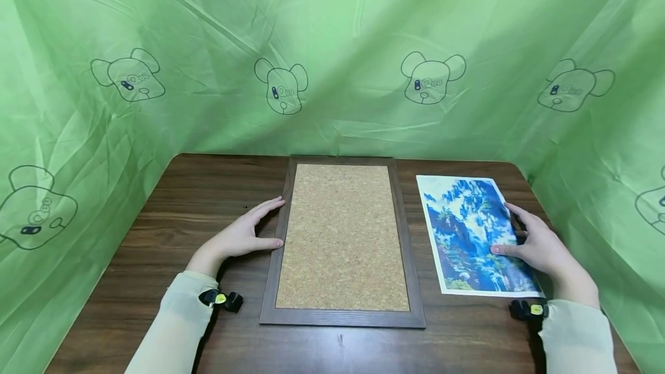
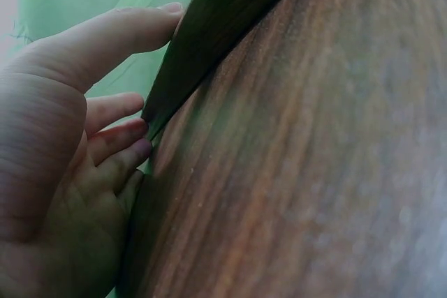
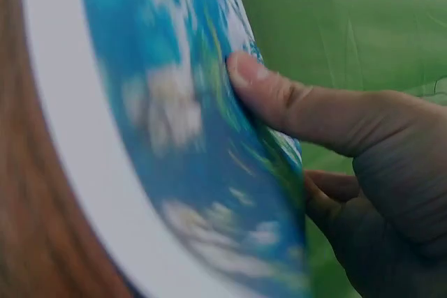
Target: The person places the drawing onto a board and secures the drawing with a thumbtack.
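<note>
A cork board (image 1: 345,235) in a grey-brown wooden frame (image 1: 343,317) lies flat on the table in the head view. My left hand (image 1: 239,238) is at its left side, its thumb and fingertips touching the frame's edge. In the left wrist view the fingers (image 2: 115,134) lie against the side of the frame (image 2: 209,33). To the right of the board is a printed landscape picture (image 1: 470,235) in blue and white with a white border. My right hand (image 1: 545,250) pinches its right edge, thumb on the printed face and fingers partly hidden behind the sheet (image 3: 174,123).
The dark wood-grain table (image 1: 208,189) carries the board and the print. A green cloth (image 1: 343,45) with bear-head outlines hangs behind the table and along both sides. Black wrist cameras are strapped at both sleeves (image 1: 174,316).
</note>
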Demonstrator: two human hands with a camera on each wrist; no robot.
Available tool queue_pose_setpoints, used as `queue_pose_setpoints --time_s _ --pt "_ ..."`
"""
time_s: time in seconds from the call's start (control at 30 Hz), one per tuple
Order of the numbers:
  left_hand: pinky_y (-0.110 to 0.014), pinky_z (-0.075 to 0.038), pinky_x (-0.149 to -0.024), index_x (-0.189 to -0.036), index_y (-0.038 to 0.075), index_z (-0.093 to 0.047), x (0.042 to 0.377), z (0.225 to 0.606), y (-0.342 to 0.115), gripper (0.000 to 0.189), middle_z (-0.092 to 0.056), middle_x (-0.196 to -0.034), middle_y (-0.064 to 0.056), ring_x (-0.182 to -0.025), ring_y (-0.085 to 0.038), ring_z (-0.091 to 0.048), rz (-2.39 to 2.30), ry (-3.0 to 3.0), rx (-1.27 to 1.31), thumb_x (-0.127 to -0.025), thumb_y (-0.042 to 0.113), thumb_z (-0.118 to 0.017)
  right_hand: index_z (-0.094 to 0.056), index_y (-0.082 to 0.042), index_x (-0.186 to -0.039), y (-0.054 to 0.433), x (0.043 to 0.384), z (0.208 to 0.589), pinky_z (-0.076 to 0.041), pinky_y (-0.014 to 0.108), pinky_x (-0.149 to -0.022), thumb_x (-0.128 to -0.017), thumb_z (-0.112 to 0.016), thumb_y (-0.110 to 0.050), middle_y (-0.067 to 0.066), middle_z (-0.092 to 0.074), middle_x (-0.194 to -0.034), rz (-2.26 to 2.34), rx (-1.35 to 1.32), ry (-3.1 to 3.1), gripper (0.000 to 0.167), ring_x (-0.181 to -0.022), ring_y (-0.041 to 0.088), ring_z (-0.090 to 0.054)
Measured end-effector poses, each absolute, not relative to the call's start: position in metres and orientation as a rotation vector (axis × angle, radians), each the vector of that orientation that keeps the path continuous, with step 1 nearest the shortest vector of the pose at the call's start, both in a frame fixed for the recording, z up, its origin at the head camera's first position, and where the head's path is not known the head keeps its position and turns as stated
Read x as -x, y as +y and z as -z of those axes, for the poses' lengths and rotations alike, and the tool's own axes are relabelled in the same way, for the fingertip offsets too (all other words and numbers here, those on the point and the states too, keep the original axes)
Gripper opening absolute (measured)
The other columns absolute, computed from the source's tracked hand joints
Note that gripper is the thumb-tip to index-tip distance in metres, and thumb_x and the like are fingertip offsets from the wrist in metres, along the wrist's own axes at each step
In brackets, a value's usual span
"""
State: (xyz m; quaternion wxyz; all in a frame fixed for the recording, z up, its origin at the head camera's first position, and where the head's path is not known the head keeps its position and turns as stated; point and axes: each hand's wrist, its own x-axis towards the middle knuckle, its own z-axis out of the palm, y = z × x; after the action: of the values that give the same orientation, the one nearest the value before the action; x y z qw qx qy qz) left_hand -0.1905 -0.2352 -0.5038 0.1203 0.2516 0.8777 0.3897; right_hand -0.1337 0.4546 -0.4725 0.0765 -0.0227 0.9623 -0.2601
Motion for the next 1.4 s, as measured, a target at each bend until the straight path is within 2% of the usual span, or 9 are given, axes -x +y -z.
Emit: queue_pose_setpoints --time_s 0.2,0.33,0.53,0.73,0.9,1.07,1.27,1.4 --pt "-0.069 -0.027 -0.126 -0.173 0.022 -0.034 0.191 0.505 -0.235 0.099 -0.028 -0.179 -0.009 -0.164 -0.038 -0.025 -1.144 2.564 -0.744 -0.093 0.044 -0.089 -0.023 0.001 -0.172 0.446 0.134 0.468 -0.045 0.078 -0.097 -0.086 -0.097 -0.036 0.044 -0.045 -0.153 0.767 0.009 2.926 0.119 -0.131 0.064 -0.052" --pt "-0.068 -0.027 -0.126 -0.173 0.022 -0.035 0.191 0.505 -0.235 0.099 -0.028 -0.179 -0.009 -0.164 -0.038 -0.025 -1.151 2.559 -0.748 -0.093 0.044 -0.089 -0.023 0.000 -0.172 0.443 0.134 0.468 -0.045 0.077 -0.096 -0.085 -0.097 -0.030 0.041 -0.049 -0.151 0.783 0.000 2.934 0.117 -0.129 0.062 -0.054" --pt "-0.068 -0.027 -0.126 -0.173 0.022 -0.035 0.191 0.504 -0.235 0.099 -0.028 -0.179 -0.008 -0.164 -0.038 -0.025 -1.145 2.561 -0.746 -0.093 0.045 -0.089 -0.017 -0.001 -0.173 0.442 0.133 0.467 -0.048 0.075 -0.092 -0.088 -0.095 -0.040 0.042 -0.049 -0.152 0.797 -0.056 2.888 0.122 -0.128 0.062 -0.053" --pt "-0.068 -0.027 -0.126 -0.173 0.022 -0.036 0.192 0.506 -0.235 0.099 -0.029 -0.179 -0.008 -0.164 -0.037 -0.025 -1.138 2.571 -0.751 -0.092 0.045 -0.089 -0.016 0.001 -0.173 0.442 0.135 0.463 -0.041 0.081 -0.100 -0.089 -0.092 -0.046 0.047 -0.039 -0.157 0.730 -0.038 2.878 0.123 -0.137 0.068 -0.042" --pt "-0.067 -0.026 -0.126 -0.173 0.022 -0.036 0.193 0.505 -0.235 0.099 -0.029 -0.179 -0.008 -0.164 -0.037 -0.025 -1.144 2.563 -0.754 -0.093 0.044 -0.089 -0.014 0.001 -0.173 0.440 0.131 0.461 -0.041 0.080 -0.101 -0.091 -0.090 -0.046 0.044 -0.039 -0.160 0.716 -0.075 2.871 0.121 -0.138 0.069 -0.040" --pt "-0.068 -0.027 -0.126 -0.173 0.021 -0.035 0.192 0.506 -0.235 0.099 -0.028 -0.179 -0.009 -0.164 -0.038 -0.025 -1.150 2.559 -0.757 -0.093 0.044 -0.089 -0.015 0.000 -0.173 0.438 0.132 0.460 -0.043 0.078 -0.099 -0.094 -0.088 -0.040 0.042 -0.044 -0.158 0.727 -0.139 2.894 0.115 -0.137 0.068 -0.042" --pt "-0.069 -0.026 -0.126 -0.172 0.021 -0.036 0.191 0.504 -0.236 0.098 -0.028 -0.179 -0.009 -0.164 -0.039 -0.024 -1.152 2.564 -0.755 -0.093 0.044 -0.089 -0.026 0.001 -0.170 0.433 0.135 0.465 -0.048 0.075 -0.090 -0.095 -0.088 -0.022 0.040 -0.055 -0.145 0.776 -0.136 2.982 0.100 -0.125 0.062 -0.055" --pt "-0.068 -0.026 -0.126 -0.172 0.021 -0.036 0.191 0.504 -0.236 0.099 -0.028 -0.179 -0.008 -0.164 -0.038 -0.024 -1.146 2.568 -0.748 -0.092 0.044 -0.090 -0.032 0.003 -0.166 0.430 0.134 0.466 -0.048 0.076 -0.088 -0.094 -0.085 -0.011 0.039 -0.050 -0.138 0.798 -0.132 3.030 0.091 -0.121 0.059 -0.052"
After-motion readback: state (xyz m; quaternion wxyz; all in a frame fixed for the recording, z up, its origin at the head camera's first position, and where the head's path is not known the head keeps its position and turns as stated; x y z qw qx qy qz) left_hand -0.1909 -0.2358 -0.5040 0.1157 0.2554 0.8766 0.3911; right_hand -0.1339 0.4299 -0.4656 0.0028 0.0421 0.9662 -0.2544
